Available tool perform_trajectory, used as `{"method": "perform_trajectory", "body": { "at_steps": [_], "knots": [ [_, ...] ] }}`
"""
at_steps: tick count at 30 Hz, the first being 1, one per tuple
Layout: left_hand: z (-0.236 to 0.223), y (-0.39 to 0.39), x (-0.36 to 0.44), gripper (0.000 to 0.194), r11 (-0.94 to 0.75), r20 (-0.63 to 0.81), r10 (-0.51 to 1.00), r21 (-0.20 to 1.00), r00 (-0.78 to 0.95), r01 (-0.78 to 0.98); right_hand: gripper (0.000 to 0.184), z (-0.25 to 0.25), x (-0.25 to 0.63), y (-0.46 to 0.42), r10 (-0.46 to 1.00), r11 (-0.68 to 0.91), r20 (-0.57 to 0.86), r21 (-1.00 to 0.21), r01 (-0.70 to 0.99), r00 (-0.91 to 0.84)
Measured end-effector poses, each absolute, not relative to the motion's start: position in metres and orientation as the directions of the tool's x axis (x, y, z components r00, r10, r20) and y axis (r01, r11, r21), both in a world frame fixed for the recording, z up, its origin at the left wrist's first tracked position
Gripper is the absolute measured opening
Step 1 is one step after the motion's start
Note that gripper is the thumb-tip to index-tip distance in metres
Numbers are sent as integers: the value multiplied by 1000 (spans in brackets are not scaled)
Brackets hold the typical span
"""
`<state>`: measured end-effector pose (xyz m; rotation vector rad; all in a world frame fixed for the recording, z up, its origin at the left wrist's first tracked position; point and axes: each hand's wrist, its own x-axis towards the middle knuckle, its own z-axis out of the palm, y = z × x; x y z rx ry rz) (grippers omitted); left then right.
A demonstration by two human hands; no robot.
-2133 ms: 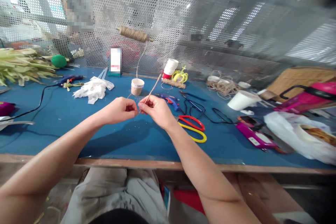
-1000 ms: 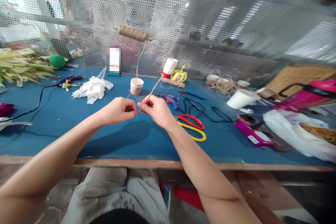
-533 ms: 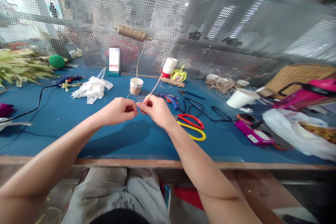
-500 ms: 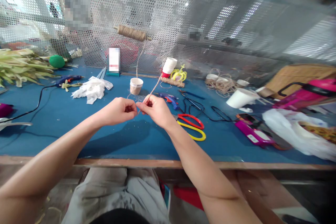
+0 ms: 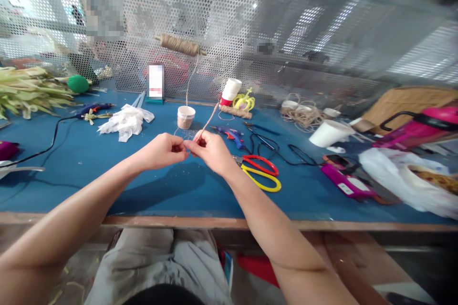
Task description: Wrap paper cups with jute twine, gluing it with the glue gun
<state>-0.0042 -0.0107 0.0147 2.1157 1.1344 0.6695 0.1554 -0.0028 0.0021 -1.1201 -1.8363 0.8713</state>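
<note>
Over the middle of the blue table, my left hand [image 5: 166,150] and my right hand [image 5: 211,150] meet, fingertips pinched together. Both are closed on a thin piece of twine [image 5: 210,119], which sticks up and to the right out of my right hand; the stretch between the fingers is mostly hidden. Just behind my hands stands a small paper cup [image 5: 186,118], its lower part wrapped in twine. A strand runs from the cup up to a twine spool [image 5: 179,45] mounted on the perforated screen. Scissors [image 5: 261,171] with red and yellow handles lie beside my right wrist.
A blue glue gun [image 5: 231,134] and pliers [image 5: 263,128] lie right of centre. White crumpled plastic [image 5: 127,121], a second glue gun [image 5: 93,108] and a phone [image 5: 155,82] are to the left. A white cup [image 5: 329,133], plastic bag [image 5: 404,176] and pink bottle [image 5: 425,126] stand right.
My hands have drawn slightly closer together, the fingertips now touching, and the twine's upper end has tilted slightly. The things on the table stay where they were.
</note>
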Motion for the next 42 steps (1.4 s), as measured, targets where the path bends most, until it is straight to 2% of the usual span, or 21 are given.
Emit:
{"method": "perform_trajectory", "body": {
  "at_steps": [4, 9, 17, 34, 42],
  "knots": [
    [14, -10, -5, 17, -419, 131, 854, 747, 503, 516, 26, 5, 157, -4, 902, 355, 235, -882, 309, -363],
    [13, -9, -6, 17, -430, 136, 850, 735, 508, 523, 22, 10, 161, -4, 866, 349, 166, -876, 332, -472],
    [20, -11, -9, 18, -414, 138, 853, 767, 504, 491, 18, 12, 164, -2, 912, 349, 200, -838, 420, -359],
    [17, -11, -8, 12, -447, 181, 844, 757, 505, 476, 22, 10, 161, -2, 905, 421, 293, -724, 547, -309],
    [16, -12, -7, 13, -438, 173, 845, 766, 505, 471, 26, 8, 158, -3, 904, 426, 330, -720, 547, -270]
  ]
}}
